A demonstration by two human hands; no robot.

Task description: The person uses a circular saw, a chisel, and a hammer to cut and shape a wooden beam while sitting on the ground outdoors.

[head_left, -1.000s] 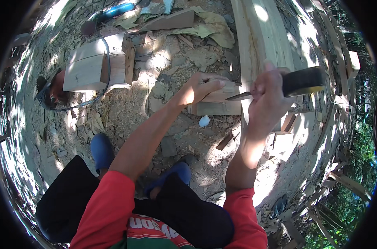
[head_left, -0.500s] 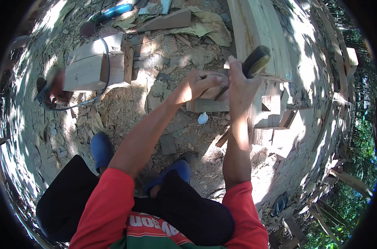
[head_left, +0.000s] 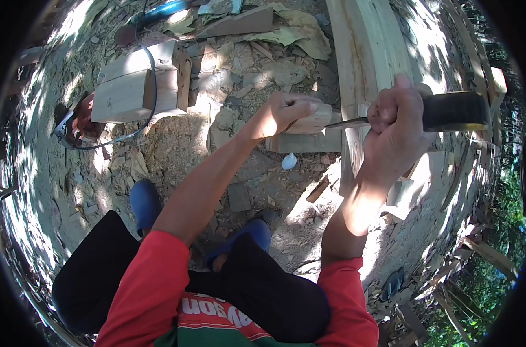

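Note:
My left hand (head_left: 280, 113) is closed on a small pale wood block (head_left: 310, 121) that sits on a wider piece of wood (head_left: 300, 144). My right hand (head_left: 397, 124) grips a bladed tool (head_left: 457, 109) with a thick black and yellow handle lying horizontally to the right. Its narrow dark blade (head_left: 350, 123) points left, with its tip at the block's right end, close to my left hand. A long timber beam (head_left: 361, 40) runs away from me behind the blade. A small white object (head_left: 289, 161) lies on the ground just below the block.
Stacked wooden blocks (head_left: 121, 95) lie at the left, with a red power tool (head_left: 86, 118) and its cord beside them. A blue cylindrical tool (head_left: 162, 11) lies at the top. More wood pieces (head_left: 402, 196) are at the right, and my feet in blue shoes (head_left: 145, 205) are below.
Half a second ago the tool's handle was raised steeply near my left hand. Now my right hand has moved right and the handle lies horizontal again. My left hand has shifted slightly.

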